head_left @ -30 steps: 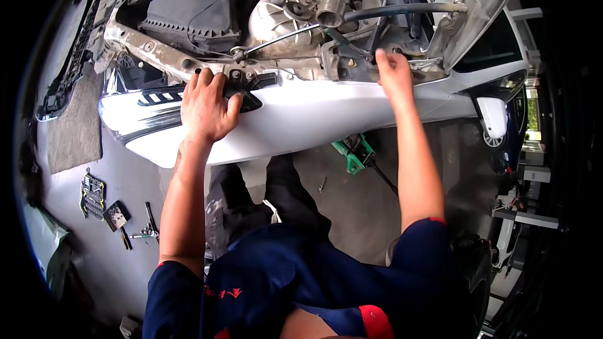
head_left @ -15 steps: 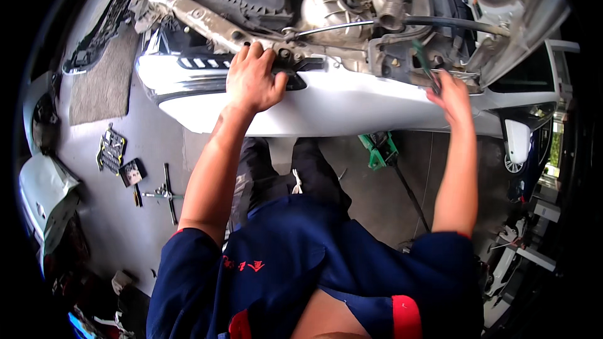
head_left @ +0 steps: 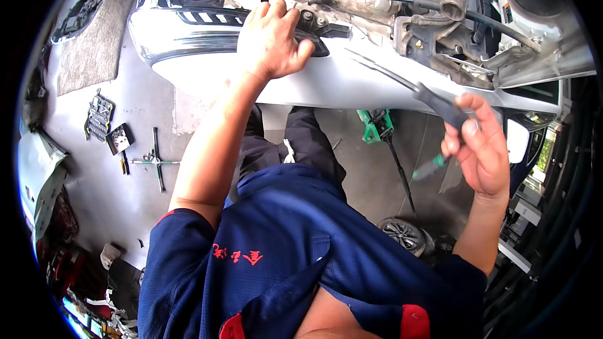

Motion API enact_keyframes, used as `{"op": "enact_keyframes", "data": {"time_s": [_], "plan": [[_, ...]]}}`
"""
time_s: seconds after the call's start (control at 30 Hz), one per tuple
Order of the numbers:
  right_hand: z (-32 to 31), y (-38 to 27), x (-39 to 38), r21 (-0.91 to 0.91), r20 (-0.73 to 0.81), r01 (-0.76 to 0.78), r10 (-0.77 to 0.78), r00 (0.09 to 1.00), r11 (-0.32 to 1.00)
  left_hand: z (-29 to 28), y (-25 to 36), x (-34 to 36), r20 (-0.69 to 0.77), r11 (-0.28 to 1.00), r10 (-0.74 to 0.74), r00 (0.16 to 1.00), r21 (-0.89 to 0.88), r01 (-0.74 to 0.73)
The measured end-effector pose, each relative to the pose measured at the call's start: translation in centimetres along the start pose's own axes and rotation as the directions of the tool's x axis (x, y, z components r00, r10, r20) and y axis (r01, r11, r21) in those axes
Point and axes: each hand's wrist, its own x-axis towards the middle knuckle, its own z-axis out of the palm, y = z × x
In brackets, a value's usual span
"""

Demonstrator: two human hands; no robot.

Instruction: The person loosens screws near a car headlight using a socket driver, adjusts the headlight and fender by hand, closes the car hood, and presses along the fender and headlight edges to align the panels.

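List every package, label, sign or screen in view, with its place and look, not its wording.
Shirt emblem: on the chest of the blue shirt, a small red embroidered mark.
Socket tray: on the floor at left, a dark flat case holding rows of silvery bits.
Small case: beside the tray, dark and squarish, lid open.
No signs, screens or other labels can be made out.

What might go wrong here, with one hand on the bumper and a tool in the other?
The silver bumper looks partly detached, steadied only by the left hand; it might sag or slip. The right hand holds a dark-handled tool close to the paint, so it might scratch it. The floor jack near the feet could trip someone.
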Motion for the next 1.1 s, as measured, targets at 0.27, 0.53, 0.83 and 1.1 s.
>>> {"op": "enact_keyframes", "data": {"time_s": [0.27,0.53,0.83,1.1], "plan": [[4.4,-1.9,5.0,0.100,0.194,0.115,-0.133,0.972,0.988,-1.2,-0.1,0.0,0.153,0.997,-0.001,0.988,0.073,-0.010],[8.0,-2.9,7.4,-0.126,0.045,0.109,-0.104,0.994,0.986,-1.9,-0.4,0.5,0.243,0.999,-0.044,0.969,0.018,0.041],[10.5,-2.3,10.9,-0.417,-0.065,0.057,-0.092,0.994,0.907,-2.1,-1.0,0.5,0.201,0.999,-0.016,0.979,-0.044,0.026],[11.2,-2.2,12.8,-0.450,-0.082,0.018,-0.062,0.995,0.893,-1.9,-1.6,0.1,0.179,0.998,-0.023,0.984,-0.051,0.033]]}}
